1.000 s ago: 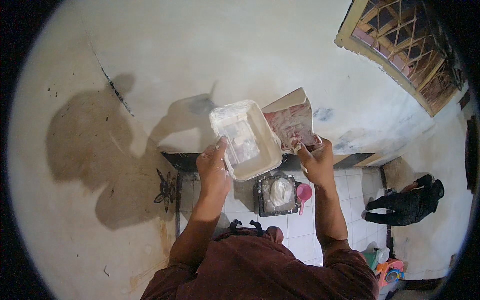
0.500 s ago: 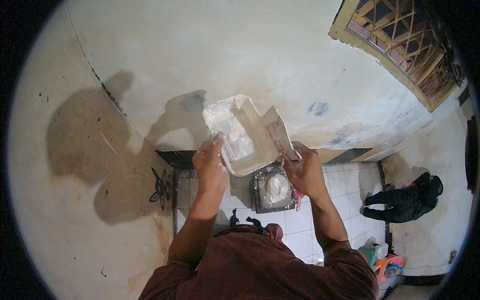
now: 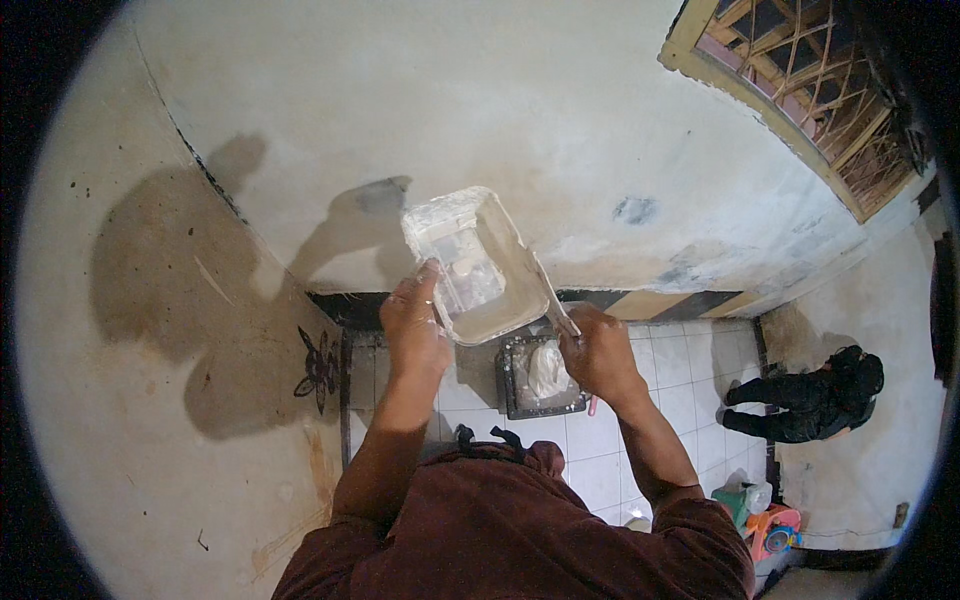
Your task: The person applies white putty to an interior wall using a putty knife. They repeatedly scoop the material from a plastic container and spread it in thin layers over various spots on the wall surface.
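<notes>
My left hand (image 3: 412,325) grips the left side of a squarish plastic tub (image 3: 523,262) smeared with whitish paste, its thumb over the rim. The tub is tilted so that its inside shows, with pale paste on the walls and bottom. My right hand (image 3: 600,355) is closed on a flat putty scraper (image 3: 562,317), seen almost edge-on. The scraper's blade lies against or just beside the tub's right rim; contact is hard to tell. Its held end is hidden by my fingers.
Ahead stands a patchy plastered wall (image 3: 560,120) with a grilled window (image 3: 780,80) upper right. Below my hands is a dark-framed stool or crate (image 3: 511,390) bearing a white bag (image 3: 547,370). A black clothing-like form (image 3: 800,395) and an orange object (image 3: 773,530) are at right.
The scraper has turned from showing its broad face to nearly edge-on and come closer to the tub's right rim. My right hand has rotated with it; the tub has shifted slightly left.
</notes>
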A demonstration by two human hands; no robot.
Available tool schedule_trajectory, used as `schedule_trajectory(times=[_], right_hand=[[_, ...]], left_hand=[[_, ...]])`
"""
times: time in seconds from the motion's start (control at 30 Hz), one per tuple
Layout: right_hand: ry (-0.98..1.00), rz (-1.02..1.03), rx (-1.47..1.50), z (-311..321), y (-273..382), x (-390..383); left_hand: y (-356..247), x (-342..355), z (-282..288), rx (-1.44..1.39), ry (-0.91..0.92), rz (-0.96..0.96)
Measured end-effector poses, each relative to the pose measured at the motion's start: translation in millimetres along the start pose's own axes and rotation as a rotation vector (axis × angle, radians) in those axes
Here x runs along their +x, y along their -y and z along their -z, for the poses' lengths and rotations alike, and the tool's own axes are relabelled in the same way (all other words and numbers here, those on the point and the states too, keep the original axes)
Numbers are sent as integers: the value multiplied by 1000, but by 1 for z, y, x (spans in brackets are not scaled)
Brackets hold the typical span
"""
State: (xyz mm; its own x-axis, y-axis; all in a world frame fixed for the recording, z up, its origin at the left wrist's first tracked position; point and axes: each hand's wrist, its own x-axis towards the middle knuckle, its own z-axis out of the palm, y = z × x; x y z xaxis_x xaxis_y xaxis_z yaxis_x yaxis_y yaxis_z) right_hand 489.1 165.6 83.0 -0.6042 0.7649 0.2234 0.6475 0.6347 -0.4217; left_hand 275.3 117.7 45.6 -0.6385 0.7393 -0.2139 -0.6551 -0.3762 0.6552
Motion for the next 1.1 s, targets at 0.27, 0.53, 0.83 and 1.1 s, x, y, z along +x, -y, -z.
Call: schedule_trajectory(times=[0.27,0.53,0.83,1.1], right_hand=[[41,-184,-161,13,-50,18],[-180,64,518,72,-53,83],[-149,-323,1111,-36,-40,41],[-233,-248,1095,-35,-20,35]], left_hand=[[-2,5,11,25,51,26],[-2,0,34,104,150,77],[-6,4,48,-23,85,16],[-8,5,50,83,54,16]])
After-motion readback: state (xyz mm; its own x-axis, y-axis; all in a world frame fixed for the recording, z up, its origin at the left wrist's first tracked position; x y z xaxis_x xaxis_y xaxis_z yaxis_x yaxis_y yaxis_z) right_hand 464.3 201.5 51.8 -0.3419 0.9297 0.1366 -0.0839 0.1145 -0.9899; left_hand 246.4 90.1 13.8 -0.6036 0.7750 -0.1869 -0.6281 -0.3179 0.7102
